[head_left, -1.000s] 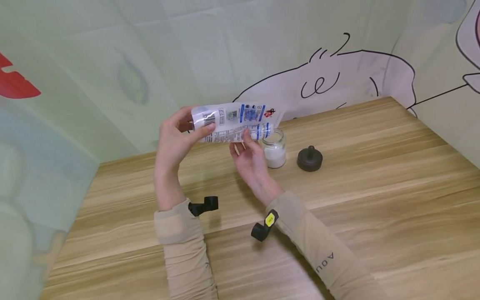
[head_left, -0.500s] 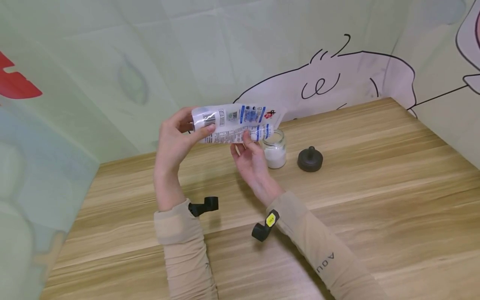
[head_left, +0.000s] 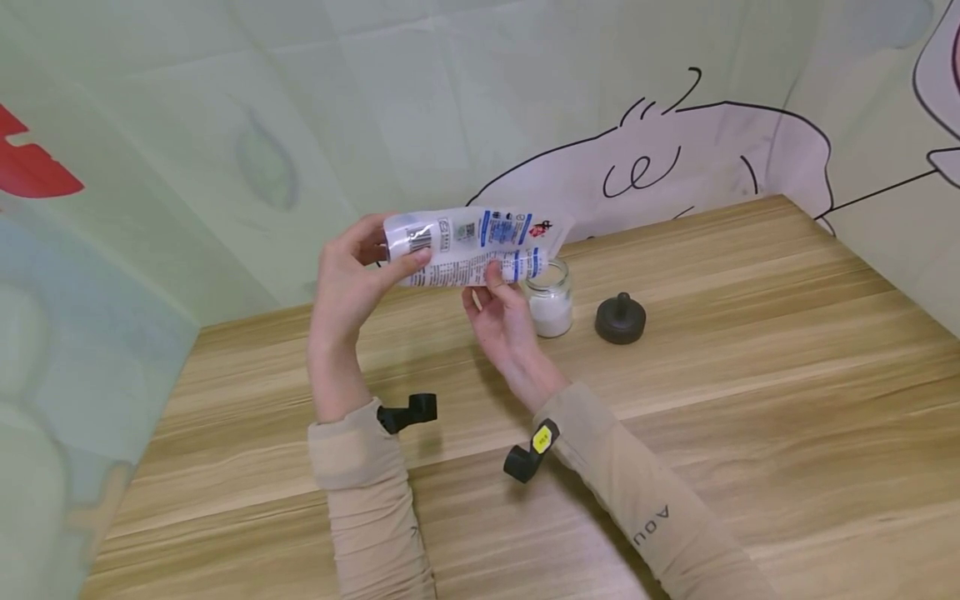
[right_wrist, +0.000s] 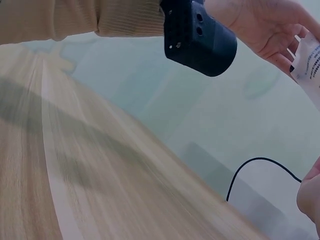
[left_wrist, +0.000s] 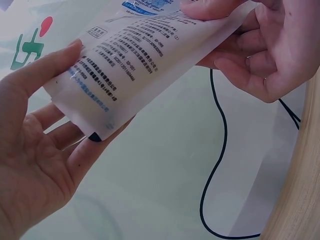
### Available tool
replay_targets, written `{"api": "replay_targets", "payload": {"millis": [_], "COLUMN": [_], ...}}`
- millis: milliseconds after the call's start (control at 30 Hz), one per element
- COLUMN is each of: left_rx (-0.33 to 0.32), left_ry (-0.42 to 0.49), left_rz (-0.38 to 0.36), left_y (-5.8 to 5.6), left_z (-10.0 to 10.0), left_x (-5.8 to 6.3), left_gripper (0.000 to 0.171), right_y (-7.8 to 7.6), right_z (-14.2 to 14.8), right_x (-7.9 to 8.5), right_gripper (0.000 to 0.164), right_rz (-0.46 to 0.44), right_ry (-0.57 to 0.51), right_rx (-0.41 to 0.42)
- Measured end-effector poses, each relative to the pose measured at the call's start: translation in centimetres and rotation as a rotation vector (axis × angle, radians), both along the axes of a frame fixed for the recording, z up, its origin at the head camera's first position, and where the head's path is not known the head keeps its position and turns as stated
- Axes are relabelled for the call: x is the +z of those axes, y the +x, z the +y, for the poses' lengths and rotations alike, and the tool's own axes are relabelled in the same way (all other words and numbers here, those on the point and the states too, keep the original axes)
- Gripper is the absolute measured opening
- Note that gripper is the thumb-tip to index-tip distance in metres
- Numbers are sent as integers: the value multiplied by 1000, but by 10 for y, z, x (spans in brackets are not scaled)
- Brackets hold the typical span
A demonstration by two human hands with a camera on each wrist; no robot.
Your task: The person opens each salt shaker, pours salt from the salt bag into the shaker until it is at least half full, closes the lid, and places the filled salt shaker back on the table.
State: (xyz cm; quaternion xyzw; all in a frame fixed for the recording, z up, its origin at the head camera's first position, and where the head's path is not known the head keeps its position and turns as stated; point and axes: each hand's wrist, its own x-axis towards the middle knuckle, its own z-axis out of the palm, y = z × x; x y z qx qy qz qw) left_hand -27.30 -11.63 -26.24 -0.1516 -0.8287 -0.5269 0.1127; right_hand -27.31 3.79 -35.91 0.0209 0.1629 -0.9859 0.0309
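Both hands hold a white printed plastic pouch (head_left: 465,242), tilted with its right end over a glass jar (head_left: 551,312). My left hand (head_left: 348,271) grips the bottom end, thumb on the printed face and fingers behind, as the left wrist view of the pouch (left_wrist: 120,70) also shows. Nearer the mouth end, my right hand (head_left: 506,321) pinches the lower edge with its thumb in front. White contents fill the lower part of the jar, which stands uncapped on the table. The pouch's end hides part of the jar's rim; whether anything flows out cannot be seen.
A dark round lid (head_left: 620,318) with a knob lies right of the jar on the wood-grain table (head_left: 750,375). Behind the table hangs a printed cloth backdrop (head_left: 360,100). A black cord (left_wrist: 223,130) hangs beyond the table edge.
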Motion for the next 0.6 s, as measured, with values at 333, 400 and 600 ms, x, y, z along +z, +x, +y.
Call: {"api": "replay_targets", "payload": {"millis": [333,400,600], "left_rx": [-20,-21,-15], "left_ry": [15,14,15], "left_rz": [21,26,27], "left_y": [-1,-1,-1], "left_z": [2,2,3], "left_x": [-1,-1,-1], "left_gripper": [43,43,43], "right_y": [2,2,3], "right_z": [0,0,-1], "right_x": [1,1,0], "right_gripper": [18,24,44], "right_rz": [25,30,75], "right_ry": [-21,-30,-50], "right_rx": [-2,4,52]}}
